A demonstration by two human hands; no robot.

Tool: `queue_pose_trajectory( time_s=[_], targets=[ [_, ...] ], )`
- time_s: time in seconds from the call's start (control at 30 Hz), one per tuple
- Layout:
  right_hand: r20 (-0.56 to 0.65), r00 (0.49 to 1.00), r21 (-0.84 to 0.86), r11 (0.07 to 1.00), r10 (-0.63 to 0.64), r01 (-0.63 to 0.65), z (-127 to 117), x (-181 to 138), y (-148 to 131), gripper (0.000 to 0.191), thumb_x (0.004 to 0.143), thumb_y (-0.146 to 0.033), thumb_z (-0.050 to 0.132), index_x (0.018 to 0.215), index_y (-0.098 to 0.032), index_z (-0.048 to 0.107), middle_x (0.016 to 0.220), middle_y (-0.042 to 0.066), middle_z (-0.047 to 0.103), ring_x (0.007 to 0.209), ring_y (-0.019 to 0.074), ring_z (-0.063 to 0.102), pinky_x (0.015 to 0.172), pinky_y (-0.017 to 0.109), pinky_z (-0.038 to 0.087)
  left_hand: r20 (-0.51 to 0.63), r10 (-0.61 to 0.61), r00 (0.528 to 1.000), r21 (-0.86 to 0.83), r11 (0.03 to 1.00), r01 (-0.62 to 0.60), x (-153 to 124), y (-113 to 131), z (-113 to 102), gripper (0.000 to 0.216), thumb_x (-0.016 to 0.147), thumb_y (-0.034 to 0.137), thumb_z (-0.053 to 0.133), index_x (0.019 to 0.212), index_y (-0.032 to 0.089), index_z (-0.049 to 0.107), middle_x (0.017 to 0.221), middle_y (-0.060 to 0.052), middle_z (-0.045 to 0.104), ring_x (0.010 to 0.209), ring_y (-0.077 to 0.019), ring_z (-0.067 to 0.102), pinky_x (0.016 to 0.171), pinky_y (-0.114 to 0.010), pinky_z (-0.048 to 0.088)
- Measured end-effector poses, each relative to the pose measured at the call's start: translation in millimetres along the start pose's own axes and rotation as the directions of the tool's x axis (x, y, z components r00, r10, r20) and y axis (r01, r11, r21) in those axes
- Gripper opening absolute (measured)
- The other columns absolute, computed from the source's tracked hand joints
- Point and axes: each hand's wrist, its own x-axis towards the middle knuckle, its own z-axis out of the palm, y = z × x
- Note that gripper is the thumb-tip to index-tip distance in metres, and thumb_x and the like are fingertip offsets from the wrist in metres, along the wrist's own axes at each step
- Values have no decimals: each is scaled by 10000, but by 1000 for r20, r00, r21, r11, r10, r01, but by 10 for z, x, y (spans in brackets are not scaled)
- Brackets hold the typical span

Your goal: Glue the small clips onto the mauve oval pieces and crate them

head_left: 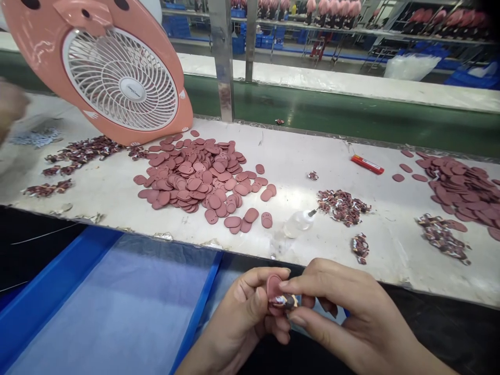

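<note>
Between its thumb and fingers, my left hand (250,307) holds a reddish-brown oval disc (274,285). My right hand (339,307) pinches a small painted figure piece (288,301) against the disc's lower part. Parts of both are hidden by my fingers. Just beyond my hands, a clear squeeze bottle (299,224) with a dark nozzle tip lies on the worktable (250,245). A heap of similar oval discs (199,177) is spread left of the bottle. Small painted pieces (341,207) lie in a pile to its right, with a smaller cluster (360,248) nearer me.
A pink fan (125,78) stands at the table's back left. Another person's hand (11,107) shows at the left edge. A red object (367,164) lies near the back edge, before a green conveyor belt (312,112). A blue bin (117,307) sits below the table's front edge.
</note>
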Motion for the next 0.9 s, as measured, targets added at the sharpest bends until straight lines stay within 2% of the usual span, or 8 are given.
queue_pose_trajectory(
  time_s=[0.27, 0.43, 0.5, 0.57, 0.63, 0.7, 0.77, 0.9],
  targets=[
    [-27, 998, 28, 998, 57, -56, 42, 11, 0, 301, 852, -163, 689, 1142, -237, 657, 717, -65, 618, 609, 43, 560, 603, 122, 468, 29, 23, 999, 2, 1000, -23, -4, 42, 5, 351, 778, 412, 787, 1037, 179, 748, 757, -34, 706, 588, -80, 620, 572, -175, 534],
    [-15, 1000, 35, 999, 20, -20, 62, -2, 10, 202, 881, -130, 644, 1063, -213, 672, 730, -50, 665, 617, 47, 569, 614, 130, 475, 14, 24, 1000, 25, 999, -24, 0, 41, 8, 411, 768, 470, 777, 1075, 199, 744, 800, -52, 721, 597, -90, 629, 561, -183, 539],
    [-42, 999, 8, 1000, 7, -7, 81, -9, 11, 178, 889, -142, 642, 1052, -207, 672, 719, -46, 667, 602, 49, 572, 602, 135, 481, 15, 17, 1000, 38, 999, -18, -3, 51, 18, 488, 767, 530, 751, 1135, 209, 724, 784, -54, 720, 587, -100, 630, 536, -190, 541],
    [-100, 995, -60, 998, -30, 24, 119, -15, 13, 169, 889, -142, 639, 1046, -197, 668, 698, -42, 650, 588, 56, 572, 572, 144, 482, -48, 42, 998, 76, 996, -38, -14, 64, 50, 571, 750, 593, 730, 1175, 213, 701, 780, -54, 717, 593, -116, 636, 514, -197, 540],
    [-176, 980, -177, 982, -93, 62, 181, -16, 23, 162, 892, -115, 623, 1037, -174, 664, 703, -24, 643, 593, 67, 572, 558, 162, 486, -204, 163, 965, 143, 980, -135, -33, 74, 101, 525, 716, 578, 770, 1101, 226, 710, 767, -26, 703, 568, -104, 616, 500, -190, 527],
    [-227, 954, -332, 936, -198, 116, 261, -13, 46, 173, 899, -82, 612, 1057, -131, 662, 731, 8, 659, 611, 88, 570, 557, 200, 489, -348, 333, 876, 227, 937, -266, -55, 75, 158, 409, 658, 505, 847, 927, 230, 708, 715, 18, 671, 508, -75, 565, 480, -179, 502],
    [-224, 923, -451, 873, -314, 188, 344, -1, 77, 191, 904, -64, 611, 1090, -80, 651, 740, 38, 678, 619, 115, 565, 541, 248, 479, -404, 432, 806, 291, 896, -335, -71, 72, 202, 400, 575, 468, 904, 778, 214, 671, 673, 36, 642, 466, -60, 512, 453, -180, 479],
    [-175, 882, -538, 793, -437, 286, 463, 58, 125, 215, 894, -60, 624, 1105, -19, 639, 689, 60, 673, 577, 143, 547, 481, 288, 443, -447, 465, 764, 360, 876, -322, -72, 84, 215, 418, 523, 444, 927, 684, 195, 632, 639, 44, 592, 456, -60, 469, 423, -190, 457]
  ],
)
